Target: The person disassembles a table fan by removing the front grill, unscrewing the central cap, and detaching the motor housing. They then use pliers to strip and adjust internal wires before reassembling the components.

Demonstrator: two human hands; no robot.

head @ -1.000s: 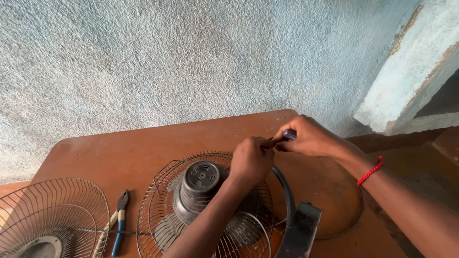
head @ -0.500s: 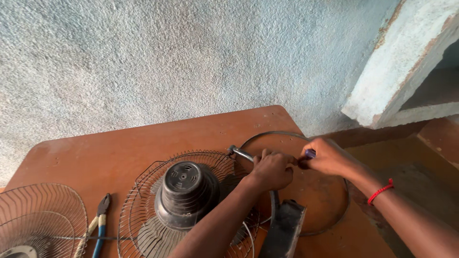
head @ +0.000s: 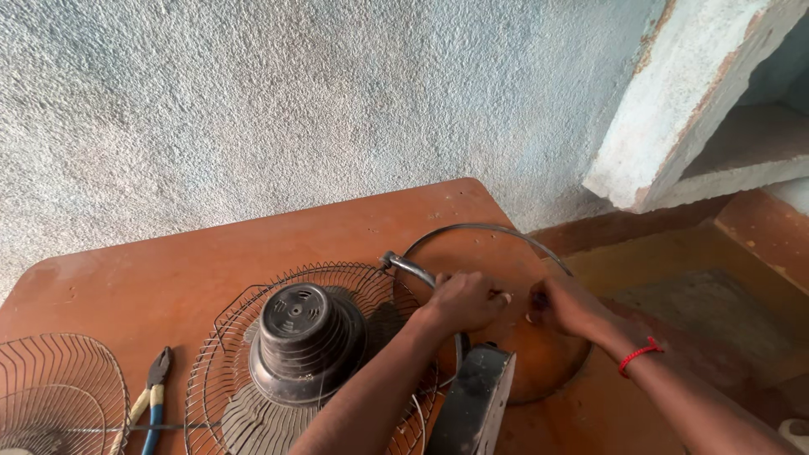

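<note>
Against a rough white wall, the brown desk (head: 253,244) carries a fan motor in its guard (head: 308,337). The left hand (head: 463,301) pinches the metal ring (head: 484,229) steady; the right hand's (head: 569,307) grip closes beside it, contents unclear.

I see a thin grey metal ring (head: 497,229), the clamp band of a fan guard, lying on the brown desk (head: 211,253) to the right of the motor. It forms an open hoop, its far arc curving clear against the wood. Its loose end, with a small clasp fitting, points left toward the wire guard. My left hand (head: 463,302) closes on the ring's near-left stretch; my right hand (head: 569,307) pinches just beside it.
</note>
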